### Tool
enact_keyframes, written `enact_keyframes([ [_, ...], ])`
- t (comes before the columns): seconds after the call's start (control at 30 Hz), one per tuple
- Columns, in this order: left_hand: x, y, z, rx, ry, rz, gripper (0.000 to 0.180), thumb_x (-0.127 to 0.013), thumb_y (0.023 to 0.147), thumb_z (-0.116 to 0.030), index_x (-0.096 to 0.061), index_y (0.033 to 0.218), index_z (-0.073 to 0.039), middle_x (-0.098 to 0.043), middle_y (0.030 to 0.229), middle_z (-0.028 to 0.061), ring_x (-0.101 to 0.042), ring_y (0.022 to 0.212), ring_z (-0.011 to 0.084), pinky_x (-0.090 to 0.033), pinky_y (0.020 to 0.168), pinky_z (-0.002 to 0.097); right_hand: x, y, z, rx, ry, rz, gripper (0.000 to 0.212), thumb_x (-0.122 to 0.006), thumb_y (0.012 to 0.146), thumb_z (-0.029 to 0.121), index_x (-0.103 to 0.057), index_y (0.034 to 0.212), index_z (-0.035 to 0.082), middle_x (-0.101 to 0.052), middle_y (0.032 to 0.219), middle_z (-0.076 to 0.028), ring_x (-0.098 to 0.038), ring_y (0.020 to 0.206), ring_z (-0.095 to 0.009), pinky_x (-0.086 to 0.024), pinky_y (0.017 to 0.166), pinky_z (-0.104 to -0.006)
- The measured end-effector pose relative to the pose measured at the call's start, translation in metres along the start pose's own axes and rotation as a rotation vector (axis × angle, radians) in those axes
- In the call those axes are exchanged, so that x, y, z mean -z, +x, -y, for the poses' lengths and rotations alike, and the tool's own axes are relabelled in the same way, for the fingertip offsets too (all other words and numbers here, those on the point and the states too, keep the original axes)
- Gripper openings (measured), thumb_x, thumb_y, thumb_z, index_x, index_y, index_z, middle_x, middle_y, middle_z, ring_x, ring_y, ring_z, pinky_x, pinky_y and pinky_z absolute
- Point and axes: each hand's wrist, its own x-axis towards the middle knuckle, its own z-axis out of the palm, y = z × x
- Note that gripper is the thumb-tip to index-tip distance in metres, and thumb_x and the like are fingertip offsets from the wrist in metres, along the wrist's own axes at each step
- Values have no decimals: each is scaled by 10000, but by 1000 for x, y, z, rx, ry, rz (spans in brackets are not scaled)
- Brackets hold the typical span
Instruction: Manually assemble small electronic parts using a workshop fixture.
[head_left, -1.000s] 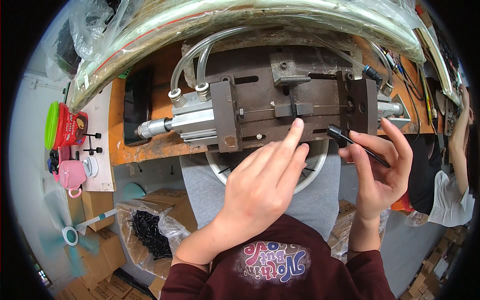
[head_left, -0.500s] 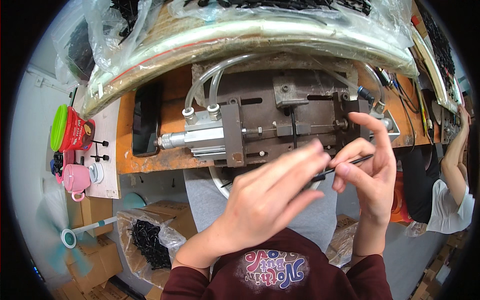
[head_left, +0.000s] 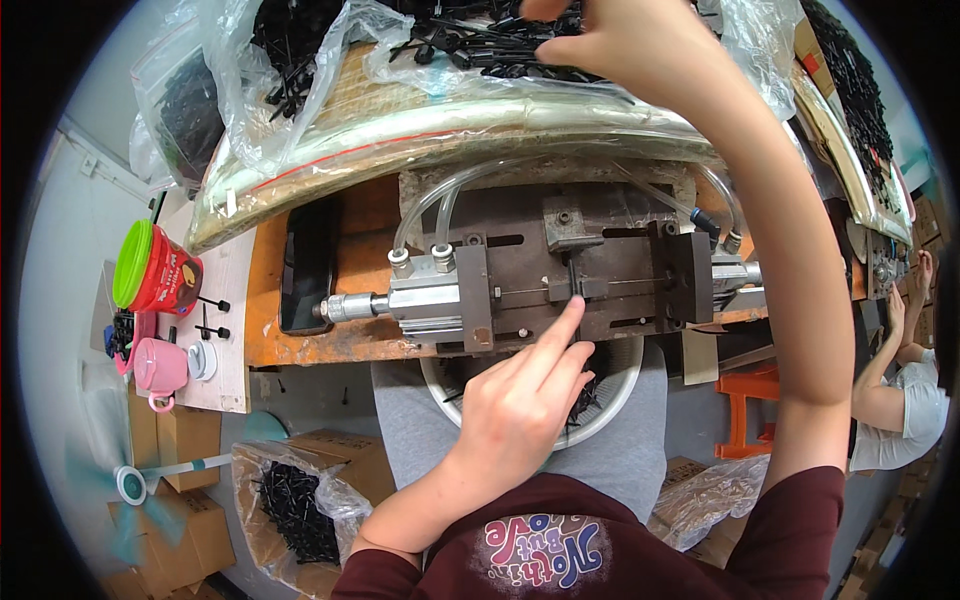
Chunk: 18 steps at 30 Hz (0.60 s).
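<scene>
My left hand (head_left: 525,405) is in front of a metal fixture, holding nothing. Its index finger reaches out and its tip touches the near end of a slim black plastic piece (head_left: 573,268) lying across the small central block (head_left: 596,288). The other fingers are loosely bent. My right hand (head_left: 640,45) is stretched over a heap of black plastic pieces (head_left: 480,50) on the raised far ledge. Its thumb and fingers are apart, and the frame's top edge cuts off part of them.
Metal cylinders (head_left: 425,300) with clear hoses (head_left: 440,195) flank the fixture. Below it, a white basin (head_left: 632,385) holds black pieces. A phone (head_left: 308,265), a red tub (head_left: 165,270) and a pink cup (head_left: 160,367) are left. Another person's arm (head_left: 880,345) shows far right.
My right hand, which held a slim black piece near my left hand, has moved up and away to the heap. My left index finger has come to the piece in the fixture.
</scene>
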Motion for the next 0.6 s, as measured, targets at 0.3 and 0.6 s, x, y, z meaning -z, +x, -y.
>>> enact_keyframes([
  [0.3,-8,11,3,-60,170,38,246,-813,710,-123,-706,916,-40,-685,1240,134,-653,598,184,-516,582,272,-43,58,9,-114,-321,435,300,-654,737,62,-718,1008,-51,-704,1050,-254,-688,1025,-366,-570,836,-437],
  [0.6,-8,8,5,-46,154,33,231,-808,725,-132,-706,914,-50,-687,1244,116,-629,558,187,-513,569,269,5,63,-33,-288,140,303,413,-810,696,173,-702,1007,-76,-706,796,-163,-679,733,-236,-541,680,-355],
])
